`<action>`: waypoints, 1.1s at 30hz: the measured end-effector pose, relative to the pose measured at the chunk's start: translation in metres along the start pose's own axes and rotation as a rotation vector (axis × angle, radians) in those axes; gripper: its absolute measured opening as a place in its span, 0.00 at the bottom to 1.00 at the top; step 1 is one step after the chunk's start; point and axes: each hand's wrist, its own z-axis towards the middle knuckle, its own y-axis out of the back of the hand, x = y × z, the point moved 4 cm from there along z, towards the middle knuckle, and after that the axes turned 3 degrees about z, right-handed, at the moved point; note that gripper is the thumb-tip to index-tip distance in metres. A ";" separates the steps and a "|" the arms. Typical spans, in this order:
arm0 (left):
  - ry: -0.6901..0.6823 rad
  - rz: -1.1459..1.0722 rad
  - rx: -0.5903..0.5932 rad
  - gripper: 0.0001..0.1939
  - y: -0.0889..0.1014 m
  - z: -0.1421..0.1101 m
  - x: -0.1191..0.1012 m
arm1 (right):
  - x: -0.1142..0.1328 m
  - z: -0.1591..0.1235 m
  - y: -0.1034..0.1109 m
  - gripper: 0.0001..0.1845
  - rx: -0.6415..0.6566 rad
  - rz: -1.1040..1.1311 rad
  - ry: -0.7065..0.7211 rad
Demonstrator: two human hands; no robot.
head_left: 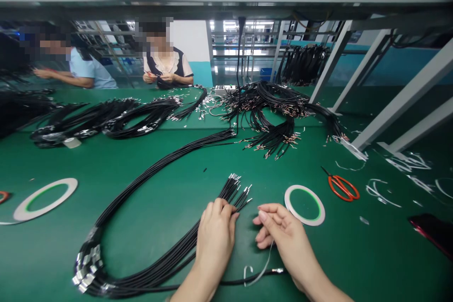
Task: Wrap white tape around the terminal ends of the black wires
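Your left hand point(214, 240) is closed around a bundle of black cables point(170, 259), and the silver terminals point(235, 188) at its tips fan out past your fingers. Your right hand point(283, 233) sits just beside it, not touching, with the fingers curled and narrow and the thumb close to the forefinger. A thin white strip point(266, 262) drops from beneath those fingers, but you can't tell whether they are pinching it. Its lower end reaches a single cable point(247, 283) lying across the mat below your hands, with a metal terminal point(278, 271) near your right wrist.

From your left hand, the bundle sweeps down and left in a wide loop on the green mat point(148, 184), ending in a cluster of metal tags point(87, 269). A white tape roll point(305, 205) lies near your right hand, with orange scissors point(341, 188) further right, white scraps point(384, 193) around them and a dark phone point(430, 233) at the right edge. A second tape roll point(46, 199) lies well off to your left.

Further along the table lie heaped cable bundles point(276, 113). Beyond them, two co-workers point(164, 63) sit across from you, and one co-worker's hands point(161, 77) are together over some cable.
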 end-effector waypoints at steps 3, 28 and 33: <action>-0.007 -0.115 -0.071 0.09 0.008 0.001 -0.004 | 0.005 0.002 0.004 0.17 -0.067 0.035 0.027; 0.269 -0.870 0.220 0.13 -0.002 -0.017 -0.009 | 0.004 -0.005 -0.009 0.17 0.039 0.024 0.029; 0.305 -0.926 0.261 0.14 -0.002 -0.016 -0.010 | 0.002 -0.005 -0.010 0.17 0.068 0.022 0.011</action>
